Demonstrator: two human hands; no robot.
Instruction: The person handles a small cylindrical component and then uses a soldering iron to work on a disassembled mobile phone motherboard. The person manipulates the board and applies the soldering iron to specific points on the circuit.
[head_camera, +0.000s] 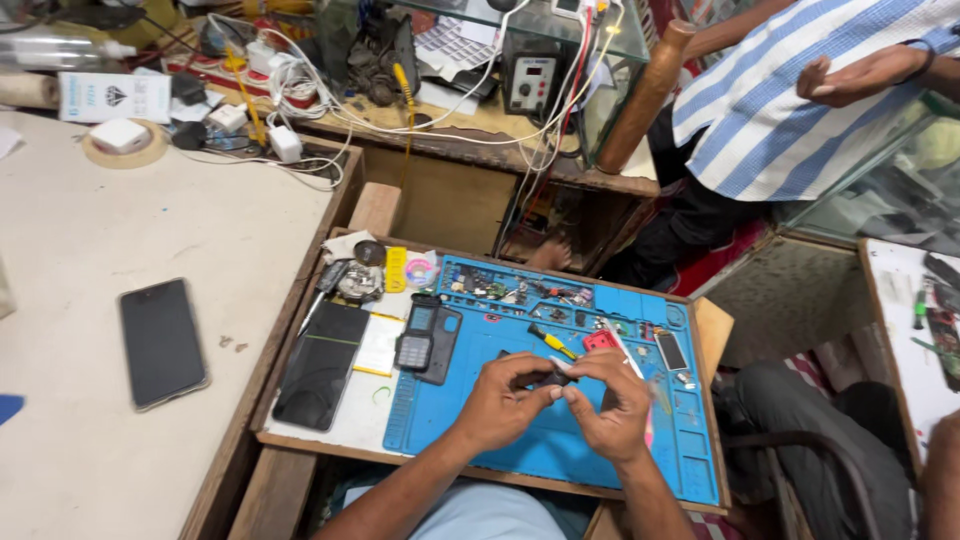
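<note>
Both hands (560, 400) around small dark part (560, 377), fingertips pinching.

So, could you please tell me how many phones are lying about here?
3: a black smartphone on the left table, a black slab phone beside the blue mat, a keypad phone on it. Others may be hidden.

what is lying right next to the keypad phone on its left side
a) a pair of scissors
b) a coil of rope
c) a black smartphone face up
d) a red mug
c: a black smartphone lies flat with its dark screen up, just left of the keypad phone, at the left edge of the blue work mat where both hands hold a small dark part.
</note>
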